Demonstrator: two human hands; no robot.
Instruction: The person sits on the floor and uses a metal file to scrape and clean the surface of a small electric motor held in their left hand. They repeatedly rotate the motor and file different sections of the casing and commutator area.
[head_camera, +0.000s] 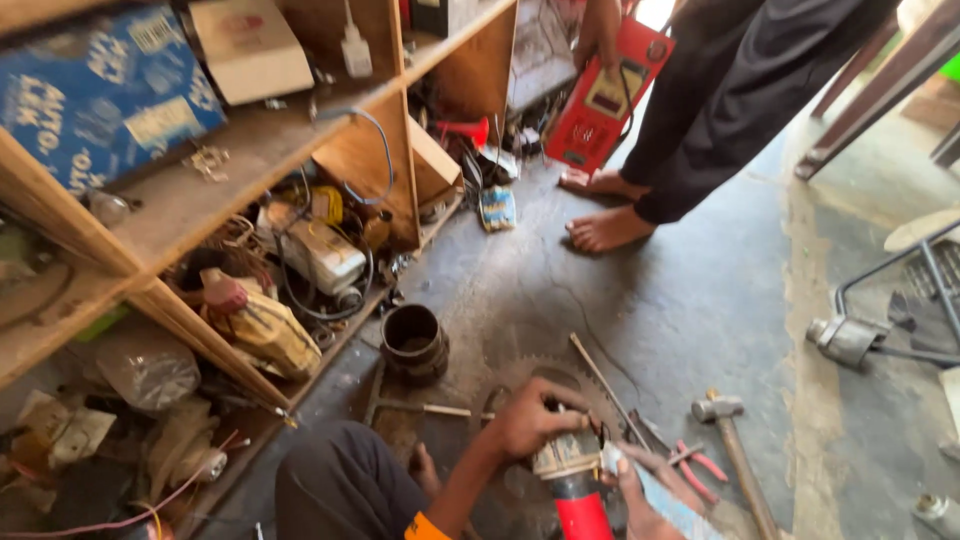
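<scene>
While the person crouches on the concrete floor (700, 300), both hands work low in the frame.
Left hand: the left hand (535, 418) is clamped over the head of a red angle grinder (572, 480), fingers curled shut around it.
Right hand: the right hand (640, 490) presses near the grinder's body; whether it grips or only steadies cannot be told.
Work piece: a large toothed sprocket (520, 385) lies flat on the floor, just under the grinder.
Step in hand: by the look of it, setting the grinder to the sprocket.
Next move: likely calls for a firm two-handed hold and a steady tool angle.
Nearby: hammer (735, 445), red-handled pliers (700, 462), metal rod (605, 385), dark cylindrical pot (413, 342), cluttered wooden shelves (180, 200).
Other person: stands barefoot beyond, holding a red meter-like box (605, 95).
</scene>
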